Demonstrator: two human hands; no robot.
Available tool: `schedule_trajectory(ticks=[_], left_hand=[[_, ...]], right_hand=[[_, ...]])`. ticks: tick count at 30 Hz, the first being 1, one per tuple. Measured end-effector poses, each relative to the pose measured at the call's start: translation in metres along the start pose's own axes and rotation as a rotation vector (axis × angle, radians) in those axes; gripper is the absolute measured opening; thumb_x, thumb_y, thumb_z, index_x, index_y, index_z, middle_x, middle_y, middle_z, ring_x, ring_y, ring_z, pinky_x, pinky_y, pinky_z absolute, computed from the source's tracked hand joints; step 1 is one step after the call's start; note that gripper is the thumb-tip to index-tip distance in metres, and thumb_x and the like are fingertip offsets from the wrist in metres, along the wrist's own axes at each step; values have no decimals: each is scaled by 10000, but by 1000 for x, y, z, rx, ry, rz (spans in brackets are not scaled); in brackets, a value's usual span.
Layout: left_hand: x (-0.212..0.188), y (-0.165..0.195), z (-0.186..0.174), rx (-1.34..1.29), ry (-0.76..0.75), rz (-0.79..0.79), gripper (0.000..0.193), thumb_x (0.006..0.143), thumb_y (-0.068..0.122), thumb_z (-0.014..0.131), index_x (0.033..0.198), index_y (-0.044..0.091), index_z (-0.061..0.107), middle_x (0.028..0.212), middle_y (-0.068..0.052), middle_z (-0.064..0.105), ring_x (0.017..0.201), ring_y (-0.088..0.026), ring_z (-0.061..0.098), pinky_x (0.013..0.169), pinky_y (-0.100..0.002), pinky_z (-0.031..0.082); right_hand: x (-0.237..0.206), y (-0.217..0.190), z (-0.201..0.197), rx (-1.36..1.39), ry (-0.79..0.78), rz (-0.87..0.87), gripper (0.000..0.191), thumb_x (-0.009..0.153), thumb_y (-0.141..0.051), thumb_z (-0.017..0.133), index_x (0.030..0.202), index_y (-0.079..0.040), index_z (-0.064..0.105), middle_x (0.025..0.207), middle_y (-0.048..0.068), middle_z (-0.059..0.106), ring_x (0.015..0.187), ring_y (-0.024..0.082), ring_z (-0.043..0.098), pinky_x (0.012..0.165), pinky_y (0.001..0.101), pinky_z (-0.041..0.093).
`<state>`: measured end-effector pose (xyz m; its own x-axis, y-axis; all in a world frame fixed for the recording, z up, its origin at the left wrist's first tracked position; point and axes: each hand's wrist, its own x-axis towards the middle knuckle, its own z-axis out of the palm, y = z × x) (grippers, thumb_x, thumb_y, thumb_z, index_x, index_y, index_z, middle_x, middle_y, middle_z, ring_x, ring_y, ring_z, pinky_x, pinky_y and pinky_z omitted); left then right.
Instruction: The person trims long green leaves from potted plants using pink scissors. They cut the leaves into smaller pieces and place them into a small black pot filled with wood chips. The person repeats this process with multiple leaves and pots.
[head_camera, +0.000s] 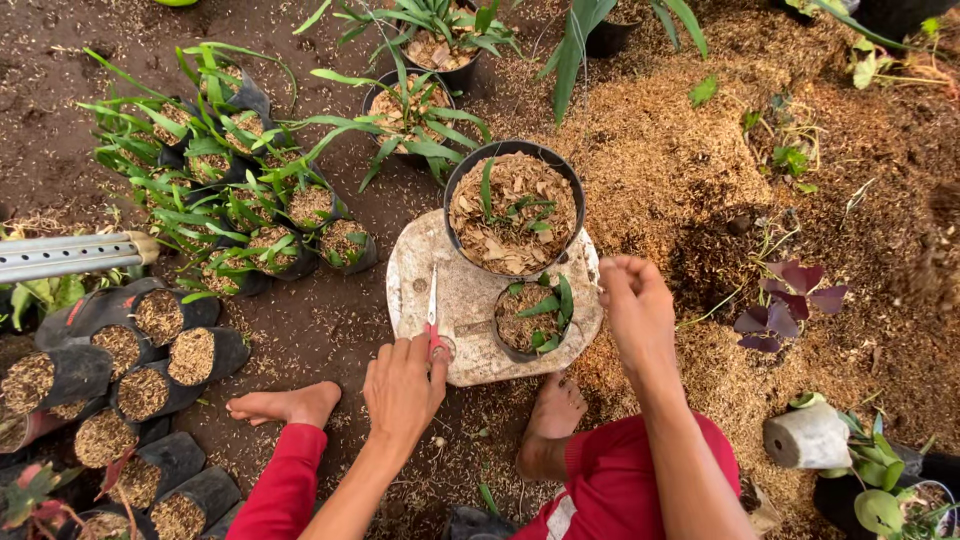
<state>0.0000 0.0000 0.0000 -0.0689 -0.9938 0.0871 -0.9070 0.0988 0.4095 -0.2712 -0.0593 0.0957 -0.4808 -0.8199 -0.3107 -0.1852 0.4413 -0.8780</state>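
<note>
My left hand (402, 385) rests on the red handles of a pair of scissors (432, 305) that lie on a flat pale stone slab (450, 300). A large black pot (514, 208) filled with brown bark chips and a few green leaves stands on the far part of the slab. In front of it sits a small black pot (532, 318) with a small green plant. My right hand (634, 300) hovers just right of the small pot with its fingers curled, and I cannot see anything in it. My bare feet (285, 404) lie near the slab.
Many small black grow bags with green seedlings (240, 190) cluster at the left; bags of husk without plants (140, 360) lie nearer. A metal rail (70, 255) juts in from the left. A heap of rice husk (660, 160) spreads right, with a purple-leaved plant (785, 300).
</note>
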Motion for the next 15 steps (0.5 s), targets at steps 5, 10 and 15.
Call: schedule_trajectory(ticks=[5, 10, 15], left_hand=[[33, 3, -18, -34, -87, -102, 310, 859, 272, 702, 1065, 41, 686, 849, -136, 688, 821, -324, 632, 730, -471, 484], [50, -26, -43, -67, -236, -232, 337, 808, 282, 753, 1048, 54, 691, 865, -173, 731, 818, -398, 708, 740, -517, 548], [101, 43, -161, -77, -432, -347, 308, 888, 329, 718, 980, 34, 713, 816, -190, 733, 767, -371, 738, 718, -478, 562]], right_hand=[[35, -37, 22, -15, 169, -298, 215, 1020, -279, 581, 1028, -72, 636, 838, -23, 538, 665, 77, 436, 576, 261, 383], [19, -75, 60, 21, 139, -712, 326, 1054, -253, 602, 805, -45, 638, 685, 54, 580, 573, 85, 503, 517, 268, 384], [11, -258, 29, -373, -224, -750, 254, 987, -286, 631, 1011, -73, 767, 932, 106, 785, 719, 180, 715, 614, 332, 534]])
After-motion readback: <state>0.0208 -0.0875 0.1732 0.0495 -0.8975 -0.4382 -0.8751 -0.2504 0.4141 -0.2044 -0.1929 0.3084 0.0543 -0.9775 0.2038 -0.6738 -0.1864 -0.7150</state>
